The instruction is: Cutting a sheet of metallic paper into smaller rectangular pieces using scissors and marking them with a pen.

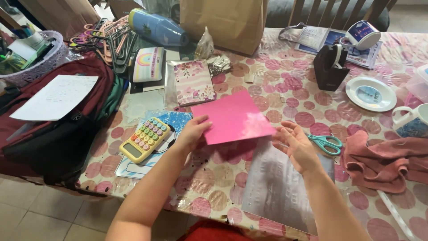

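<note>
— What is sitting on the big bench (285, 102) with the pink dots?

— Lots of stuff. A brown paper bag (223, 20) is standing at the back, and a dark red backpack (62, 120) is lying at the left edge. Nearer the person, a shiny clear sheet (276, 187) is lying flat.

— And the pink paper (232, 117)?

— It is up off the bench, just above that clear sheet. The left hand (192, 133) is pinching its left edge, thumb on top. The right hand (298, 145) is open with fingers spread, touching the paper's right corner but not gripping it.

— So what is going on?

— I think the person is lining the pink paper up with the clear sheet — it looks like the placing step. Next the paper needs to come down flat and straight, with both hands keeping the corners even.

— Anything small close by?

— A yellow calculator (145, 139) is lying just left of the left hand, and green scissors (326, 143) are lying just right of the right hand.
</note>
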